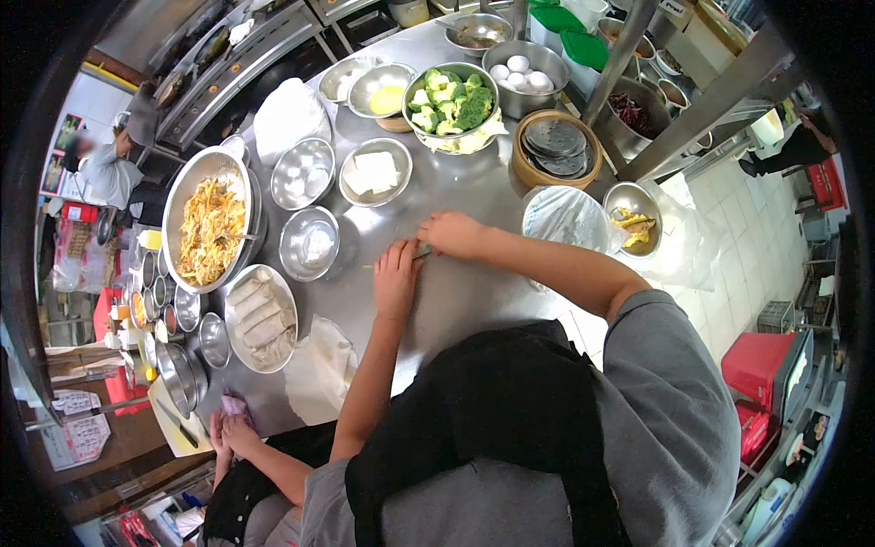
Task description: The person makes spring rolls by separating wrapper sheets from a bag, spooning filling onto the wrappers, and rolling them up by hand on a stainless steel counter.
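Observation:
On the steel table [474, 301], my left hand [396, 266] and my right hand [451, 233] are close together. A small, thin, dark greenish item [422, 252] lies between them; my left fingers rest beside it and my right fingers are bent at its upper end. What the right fingers hold, if anything, is hidden. Above my hands is a steel bowl with a white block [374, 172]. To their left stands a bowl with a little white stuff [319, 246]. An oval plate of pale rolls [262, 321] and thin wrapper sheets [322, 365] lie further left.
Broccoli [451, 102], eggs [518, 71] and a round wooden container [557, 148] stand at the back. A big bowl of shredded food [214, 223] is at the left. A co-worker's hands [231, 432] are at the lower left, near a knife [178, 422]. A metal post [624, 64] rises at right.

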`<state>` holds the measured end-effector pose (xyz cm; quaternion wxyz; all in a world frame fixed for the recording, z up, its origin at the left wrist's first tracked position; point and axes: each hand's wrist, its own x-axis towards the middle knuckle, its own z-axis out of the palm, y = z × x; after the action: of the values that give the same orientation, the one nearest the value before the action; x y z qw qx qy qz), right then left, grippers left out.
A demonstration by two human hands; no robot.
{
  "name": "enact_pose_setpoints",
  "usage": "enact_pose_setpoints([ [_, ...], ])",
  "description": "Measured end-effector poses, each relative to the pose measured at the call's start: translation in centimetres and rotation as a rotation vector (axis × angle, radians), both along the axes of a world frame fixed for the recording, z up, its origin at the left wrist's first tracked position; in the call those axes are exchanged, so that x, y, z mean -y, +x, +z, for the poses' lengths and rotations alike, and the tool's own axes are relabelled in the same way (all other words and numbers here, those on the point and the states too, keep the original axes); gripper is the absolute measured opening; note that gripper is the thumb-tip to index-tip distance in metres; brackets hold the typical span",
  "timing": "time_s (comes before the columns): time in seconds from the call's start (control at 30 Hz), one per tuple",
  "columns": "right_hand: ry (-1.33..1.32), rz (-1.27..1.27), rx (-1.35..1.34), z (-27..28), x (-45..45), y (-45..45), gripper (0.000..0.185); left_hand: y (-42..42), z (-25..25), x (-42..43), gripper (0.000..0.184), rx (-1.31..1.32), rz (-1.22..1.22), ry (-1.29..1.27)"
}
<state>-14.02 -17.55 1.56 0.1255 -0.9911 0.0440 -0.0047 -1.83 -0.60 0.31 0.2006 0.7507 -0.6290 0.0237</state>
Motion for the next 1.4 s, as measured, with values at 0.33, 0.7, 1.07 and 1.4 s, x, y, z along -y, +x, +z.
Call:
enact_pose_setpoints([
  [0.33,-0.148,-0.198,0.287,-0.4,-2.7,-1.9,0.034,2.5,-1.3,1.2,0.038,-0.125,-0.062,0.050],
  [0.7,-0.013,-0.236,0.205,-1.2,-1.5,-0.9,0.027,1.4,-0.1,1.2,0.051,0.072,-0.027,0.014],
  [1.07,0.017,-0.330,0.355,-0.3,-1.8,-1.2,0.036,1.6,-0.7,1.6,0.055,-0.033,-0.050,-0.022],
  [1.4,-0.023,-0.297,0.403,-1.5,-1.4,-1.4,0.033,3.6,-0.3,2.5,0.050,-0.196,-0.095,0.055],
])
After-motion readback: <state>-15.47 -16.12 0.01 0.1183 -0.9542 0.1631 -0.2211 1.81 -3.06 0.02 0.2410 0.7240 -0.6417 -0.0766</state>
